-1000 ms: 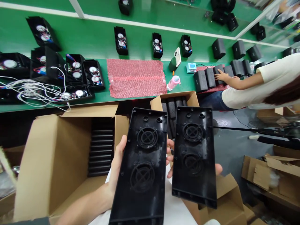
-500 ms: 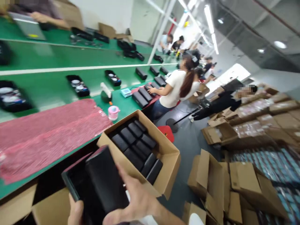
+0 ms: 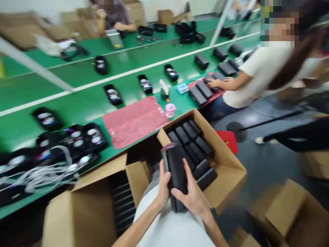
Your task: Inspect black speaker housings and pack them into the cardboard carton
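Gripping the black casings (image 3: pixel 177 171) with left hand (image 3: pixel 163 185) and right hand (image 3: pixel 192 192) closed around the sides, just before the open carton (image 3: pixel 226 176). Can see the red stool (image 3: pixel 227 141) right of this carton, and pink container (image 3: pixel 170 110) beyond it.

"Where are we?"

"A factory assembly workshop, by the look of it! Beyond the left hand (image 3: pixel 163 183) and right hand (image 3: pixel 192 192), a long green surface (image 3: pixel 84 103) carries spaced-out open black housings (image 3: pixel 113 95), wiring showing!"

"Anyone about?"

"Ahead and right of the right hand, a co-worker in white (image 3: pixel 257 75) touches black cases (image 3: pixel 197 95); another worker (image 3: pixel 125 17) is farther across!"

"Boxes?"

"A carton (image 3: pixel 228 175) beside the right hand holds black shells (image 3: pixel 207 178); another carton (image 3: pixel 59 216) sits left of the left hand!"
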Motion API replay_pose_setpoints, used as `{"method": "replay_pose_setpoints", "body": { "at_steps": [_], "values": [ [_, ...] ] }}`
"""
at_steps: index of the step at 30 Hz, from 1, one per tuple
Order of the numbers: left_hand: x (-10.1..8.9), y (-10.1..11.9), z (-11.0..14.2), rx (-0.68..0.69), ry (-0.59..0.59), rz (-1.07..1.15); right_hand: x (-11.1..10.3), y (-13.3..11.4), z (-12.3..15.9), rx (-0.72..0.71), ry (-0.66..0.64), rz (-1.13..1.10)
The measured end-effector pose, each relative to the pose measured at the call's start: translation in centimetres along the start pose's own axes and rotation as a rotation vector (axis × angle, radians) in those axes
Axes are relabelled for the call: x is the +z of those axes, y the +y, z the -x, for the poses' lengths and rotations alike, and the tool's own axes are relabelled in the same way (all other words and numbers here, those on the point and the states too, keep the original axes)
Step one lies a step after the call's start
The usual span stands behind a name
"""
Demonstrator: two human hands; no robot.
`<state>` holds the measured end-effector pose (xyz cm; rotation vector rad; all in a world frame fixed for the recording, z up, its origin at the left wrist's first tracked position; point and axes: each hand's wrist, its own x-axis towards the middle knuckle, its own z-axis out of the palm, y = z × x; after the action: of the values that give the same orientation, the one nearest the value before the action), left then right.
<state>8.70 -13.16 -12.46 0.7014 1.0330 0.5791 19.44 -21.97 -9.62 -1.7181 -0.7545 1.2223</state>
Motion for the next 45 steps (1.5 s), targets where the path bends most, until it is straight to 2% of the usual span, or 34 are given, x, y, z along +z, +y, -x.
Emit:
{"method": "replay_pose_setpoints", "body": {
  "at_steps": [4,7,11,13,16,18,20,22,24,28,31,34,36,38,41,43,45],
  "values": [
    [1.2,0.5,-1.1,0.092,-0.080,0.042,-0.5,2.5,-1.2,0.006,-0.031,-0.047],
    [1.3,0.3,-1.2,0.106,-0.068,0.025,-1.0,2.9,-1.9,-0.018,-0.073,-0.001],
    [0.7,-1.3,-2.6,0.114,-0.066,-0.055,-1.5,3.2,-3.1,-0.012,-0.123,0.011],
    [0.4,-2.8,-4.4,0.111,-0.106,-0.144,-1.8,4.6,-4.2,0.004,-0.138,-0.005],
    [0.4,-5.4,-7.8,0.067,-0.197,-0.334,-3.8,9.4,-7.0,0.004,-0.067,0.063],
    [0.1,-7.0,-9.4,0.035,-0.216,-0.419,-6.4,14.0,-9.7,0.069,0.053,0.240],
    [-0.9,-8.4,-9.9,0.015,-0.171,-0.452,-9.6,19.1,-12.7,0.192,0.177,0.386],
    [-2.9,-9.6,-9.4,-0.014,-0.086,-0.477,-12.4,23.9,-15.7,0.299,0.237,0.486],
    [-6.0,-10.8,-8.4,-0.062,0.026,-0.497,-14.1,27.8,-18.1,0.346,0.224,0.563],
    [-13.3,-13.4,-6.1,-0.143,0.288,-0.525,-14.0,33.0,-21.0,0.301,0.131,0.624],
    [-18.1,-15.1,-4.9,-0.167,0.443,-0.526,-13.6,34.7,-22.3,0.277,0.140,0.630],
    [-21.7,-16.9,-3.1,-0.164,0.569,-0.515,-14.0,33.7,-23.0,0.264,0.192,0.652],
    [-23.9,-18.2,-1.3,-0.159,0.664,-0.518,-14.0,31.6,-23.2,0.221,0.213,0.678],
    [-26.6,-19.7,0.7,-0.178,0.771,-0.537,-13.0,28.8,-23.2,0.142,0.254,0.704],
    [-32.2,-23.0,3.6,-0.293,0.906,-0.586,-9.2,25.3,-22.2,0.044,0.340,0.710],
    [-36.2,-26.3,4.8,-0.408,0.925,-0.618,-6.1,24.0,-20.3,0.046,0.218,0.659],
    [-39.5,-30.6,4.9,-0.512,0.870,-0.648,-3.3,23.8,-18.0,0.029,0.120,0.711]
  ]
}}
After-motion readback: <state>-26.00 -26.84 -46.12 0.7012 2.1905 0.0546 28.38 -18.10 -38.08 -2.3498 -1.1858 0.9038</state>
